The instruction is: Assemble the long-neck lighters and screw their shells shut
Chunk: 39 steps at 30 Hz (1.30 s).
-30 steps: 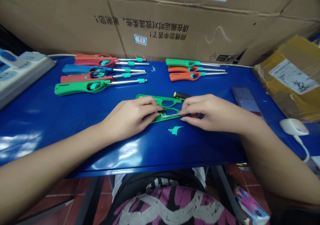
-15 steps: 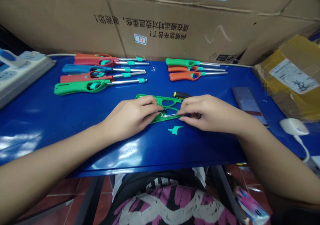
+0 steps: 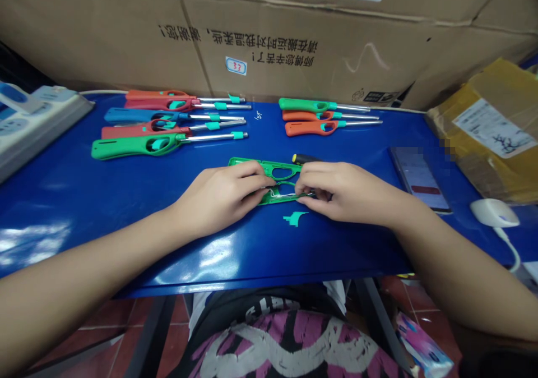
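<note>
Near the middle of the tabletop (image 3: pixel 328 254), my left hand (image 3: pixel 227 194) has thumb and fingers closed on the left part of the nearer green shell (image 3: pixel 274 201). At its right end my right hand (image 3: pixel 332 192) is nearly closed; from here I can't tell what it pinches. A white wire (image 3: pixel 281 195) lies in that shell. Toward the front edge rests a turquoise piece (image 3: pixel 296 218); beyond, the other green shell (image 3: pixel 269 168).

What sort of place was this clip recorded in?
Probably a small indoor workspace, perhaps a makeshift workshop: an opened green casing lies on the blue tabletop, lighters are laid out in two groups beyond it, and a large cardboard box stands behind.
</note>
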Tool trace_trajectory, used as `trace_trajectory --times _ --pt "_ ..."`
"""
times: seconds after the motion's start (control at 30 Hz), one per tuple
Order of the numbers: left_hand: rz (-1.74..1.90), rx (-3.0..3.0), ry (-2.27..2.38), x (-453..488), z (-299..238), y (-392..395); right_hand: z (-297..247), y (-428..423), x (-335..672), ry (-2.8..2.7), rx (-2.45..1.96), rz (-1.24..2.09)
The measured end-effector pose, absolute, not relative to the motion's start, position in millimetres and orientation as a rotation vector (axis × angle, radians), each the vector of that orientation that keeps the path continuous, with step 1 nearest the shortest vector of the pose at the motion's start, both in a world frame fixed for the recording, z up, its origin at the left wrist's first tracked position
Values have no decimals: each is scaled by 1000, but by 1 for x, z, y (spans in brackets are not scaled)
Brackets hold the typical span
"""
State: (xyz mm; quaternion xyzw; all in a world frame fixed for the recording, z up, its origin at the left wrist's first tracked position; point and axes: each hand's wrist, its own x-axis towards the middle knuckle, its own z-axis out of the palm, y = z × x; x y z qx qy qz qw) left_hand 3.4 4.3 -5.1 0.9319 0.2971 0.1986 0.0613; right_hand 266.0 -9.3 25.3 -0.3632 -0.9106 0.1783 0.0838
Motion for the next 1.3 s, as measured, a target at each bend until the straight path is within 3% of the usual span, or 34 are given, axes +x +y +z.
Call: trace_trajectory --times 0.8,1.3 --pt "719 2787 917 4 -8 5 18 -13 261 -2787 -1035 405" --pt "687 2736 921 5 -9 4 11 -13 252 -2616 -1212 546"
